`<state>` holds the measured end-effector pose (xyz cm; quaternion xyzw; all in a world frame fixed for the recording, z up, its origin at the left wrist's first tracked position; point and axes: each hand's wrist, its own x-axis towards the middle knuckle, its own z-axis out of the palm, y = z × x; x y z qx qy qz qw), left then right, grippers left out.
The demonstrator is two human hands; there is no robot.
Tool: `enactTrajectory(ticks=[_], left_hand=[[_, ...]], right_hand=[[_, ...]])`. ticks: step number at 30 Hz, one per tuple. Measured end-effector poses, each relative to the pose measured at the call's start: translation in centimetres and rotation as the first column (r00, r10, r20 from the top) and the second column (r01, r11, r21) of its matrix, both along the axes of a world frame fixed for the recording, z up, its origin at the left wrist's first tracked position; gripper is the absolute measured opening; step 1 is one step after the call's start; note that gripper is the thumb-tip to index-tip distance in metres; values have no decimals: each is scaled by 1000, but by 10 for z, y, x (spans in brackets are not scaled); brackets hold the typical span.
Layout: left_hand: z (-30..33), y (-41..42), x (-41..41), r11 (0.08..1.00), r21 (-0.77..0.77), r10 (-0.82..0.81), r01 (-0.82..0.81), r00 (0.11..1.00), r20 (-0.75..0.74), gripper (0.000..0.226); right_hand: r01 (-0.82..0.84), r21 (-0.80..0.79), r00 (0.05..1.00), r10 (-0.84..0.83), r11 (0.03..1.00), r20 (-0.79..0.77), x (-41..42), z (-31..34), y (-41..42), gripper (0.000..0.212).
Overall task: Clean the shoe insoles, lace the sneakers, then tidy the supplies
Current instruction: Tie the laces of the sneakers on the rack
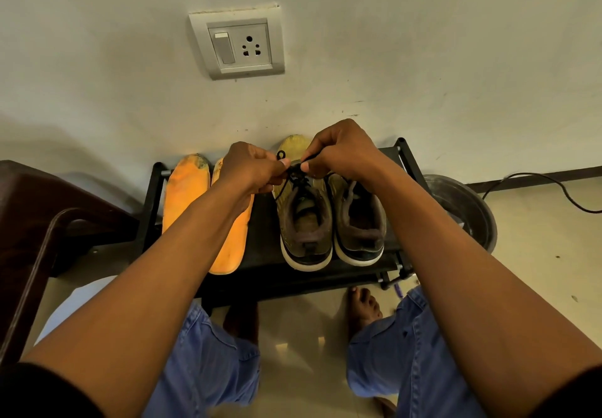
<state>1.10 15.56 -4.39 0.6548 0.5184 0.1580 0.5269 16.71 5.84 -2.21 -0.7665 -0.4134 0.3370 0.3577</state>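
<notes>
Seen from the head camera, a seated person in blue denim shorts (208, 362) leans over a low black shoe rack (260, 222) set against a pale wall, both forearms stretched forward.

The left hand (250, 170) and the right hand (342, 150) meet just above the toe end of the left sneaker (304, 219). Each hand pinches a part of the black shoelace (294, 170) between thumb and curled fingers, the two thumbs almost touching. A small loop of lace shows above the left thumb, and a strand runs down from the hands to the shoe's eyelets.

The pair of olive-brown sneakers stands side by side on the right half of the rack's top, heels toward the person; the right sneaker (360, 222) touches its mate. Two orange insoles lie lengthwise on the left half, the far insole (184, 189) in full view and the near insole (233, 241) partly covered by the left forearm. A yellowish insole (293, 145) leans behind the sneakers against the wall.

A dark steel basin (465, 206) sits on the tiled floor just right of the rack. A switch and socket plate (237, 43) is fixed to the wall above, a black cable (553, 186) trails across the floor at right, and a brown plastic chair (39, 222) stands at left. Bare feet rest under the rack.
</notes>
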Motion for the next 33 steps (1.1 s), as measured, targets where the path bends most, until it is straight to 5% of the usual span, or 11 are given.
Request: enactTrajectory(ticks=[8, 21, 33], left_hand=[[-18, 7, -4, 958, 271, -30, 93, 973, -228, 30], [-28, 4, -4, 855, 463, -13, 234, 902, -431, 18], [-33, 8, -6, 833, 434, -91, 343, 859, -504, 21]], right_hand=[[-53, -134, 997, 60, 989, 49, 9, 10, -8, 15], [-182, -306, 963, 232, 935, 134, 11, 11, -16, 27], [-168, -285, 953, 230, 944, 198, 18, 7, -18, 13]])
